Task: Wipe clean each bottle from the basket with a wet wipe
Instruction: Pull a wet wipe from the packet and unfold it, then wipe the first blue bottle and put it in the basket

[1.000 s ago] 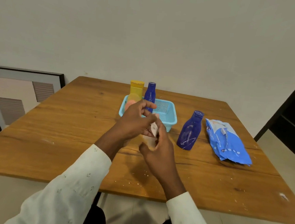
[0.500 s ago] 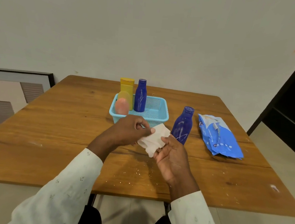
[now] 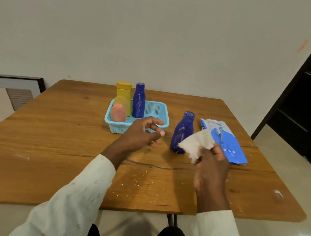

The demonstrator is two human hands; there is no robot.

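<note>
Released by the left hand (image 3: 142, 133), now loosely curled, the wet wipe (image 3: 197, 144) stays pinched in the right hand (image 3: 211, 166); no label readable.

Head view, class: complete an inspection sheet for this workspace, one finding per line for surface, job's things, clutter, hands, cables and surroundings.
Surface: wooden table, pale specks near the front edge.
Job's things: light blue basket holding a yellow bottle, a pink bottle and a slim blue bottle; a second blue bottle upright on the table outside it; blue wipes pack lying flat.
Clutter: nothing seen.
Hands: left hand empty, fingers loosely curled; right hand gripping a white wipe.
Cables: nothing seen.
Surroundings: plain wall, dark door right, framed panel left.
</note>
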